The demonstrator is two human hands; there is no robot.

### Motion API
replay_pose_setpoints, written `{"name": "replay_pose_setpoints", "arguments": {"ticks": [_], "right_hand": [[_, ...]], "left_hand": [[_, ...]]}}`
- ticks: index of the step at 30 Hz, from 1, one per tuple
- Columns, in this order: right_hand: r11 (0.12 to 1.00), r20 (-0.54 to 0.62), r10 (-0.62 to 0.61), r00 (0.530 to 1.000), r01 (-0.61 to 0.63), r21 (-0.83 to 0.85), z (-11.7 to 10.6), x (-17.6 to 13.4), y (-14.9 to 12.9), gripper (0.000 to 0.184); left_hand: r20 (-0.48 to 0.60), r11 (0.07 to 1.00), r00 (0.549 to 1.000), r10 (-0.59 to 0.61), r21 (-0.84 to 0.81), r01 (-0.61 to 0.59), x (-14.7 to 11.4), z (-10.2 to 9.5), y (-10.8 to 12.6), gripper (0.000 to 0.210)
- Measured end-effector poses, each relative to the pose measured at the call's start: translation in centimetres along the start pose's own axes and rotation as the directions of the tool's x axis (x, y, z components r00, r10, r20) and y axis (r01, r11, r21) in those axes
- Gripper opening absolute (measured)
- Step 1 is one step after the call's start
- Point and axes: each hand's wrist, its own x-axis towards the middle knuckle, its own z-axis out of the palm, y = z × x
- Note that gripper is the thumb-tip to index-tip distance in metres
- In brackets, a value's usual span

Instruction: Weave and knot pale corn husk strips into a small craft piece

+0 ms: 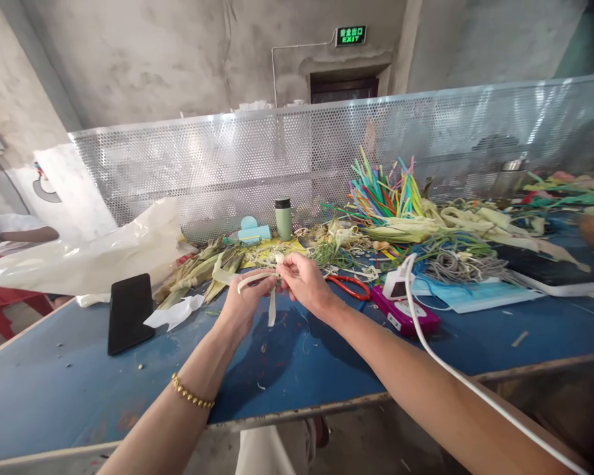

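Observation:
Close together above the middle of the blue table [262,386], my two hands work on pale, husk-like strips [272,311]. My left hand [245,305], a gold bead bracelet on its wrist, is closed around the strips, and one end curls up over the thumb. The fingers of my right hand [305,280] pinch the strips from the other side. One flat end hangs down between the hands. Just beyond them lies a heap of dried husks and fibres [336,241]. Red-handled scissors [350,285] rest right of my right hand.
A black phone [130,313] and white scrap [175,313] lie left. Right are a purple device [408,316] with a white cable [440,359], a blue mask [475,295] and coloured stems [386,188]. A green bottle [283,221] stands before a perforated metal screen [228,168]. Another person's arm [30,233] shows left.

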Motion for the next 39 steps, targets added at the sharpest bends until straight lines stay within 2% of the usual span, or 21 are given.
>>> {"name": "replay_pose_setpoints", "arguments": {"ticks": [4, 9, 16, 20, 26, 29, 33, 39], "right_hand": [[0.999, 0.0, 0.015, 1.0, -0.015, 0.04, 0.0, 0.1, 0.2, 0.015], [0.997, -0.017, 0.063, 0.998, -0.062, 0.048, -0.5, 0.3, 0.1, 0.012], [0.994, -0.043, 0.105, 0.994, -0.104, 0.012, -0.6, 0.3, -0.1, 0.012], [0.996, -0.062, 0.087, 0.994, -0.086, 0.003, -0.4, 0.4, 0.1, 0.011], [0.994, -0.048, 0.105, 0.993, -0.105, -0.011, -0.1, 0.3, 0.3, 0.01], [0.993, -0.052, 0.116, 0.992, -0.117, -0.016, -0.1, 0.3, 0.3, 0.01], [0.992, -0.08, 0.111, 0.991, -0.115, -0.046, 0.0, 0.4, 0.4, 0.011], [0.987, -0.078, 0.117, 0.99, -0.125, -0.097, 0.0, 0.6, 0.8, 0.012]], "left_hand": [[-0.059, 1.0, 0.998, -0.002, 0.0, 0.002, -0.1, 0.2, 0.2, 0.016], [-0.018, 0.996, 1.0, -0.004, 0.09, 0.006, -0.1, 0.4, 0.4, 0.017], [0.022, 0.998, 0.999, -0.049, 0.033, 0.049, 0.0, 0.2, 0.0, 0.026], [0.045, 0.994, 0.994, -0.104, -0.023, 0.105, 0.0, 0.2, -0.1, 0.032], [0.032, 0.957, 0.982, -0.184, -0.221, 0.186, 0.1, 0.3, -0.5, 0.031], [0.021, 0.951, 0.986, -0.168, -0.259, 0.168, 0.1, 0.3, -0.7, 0.031], [0.009, 0.935, 0.976, -0.218, -0.285, 0.212, 0.4, 0.5, -0.5, 0.025], [-0.082, 0.943, 0.971, -0.225, -0.268, 0.196, 0.7, 0.8, -0.6, 0.027]]}}
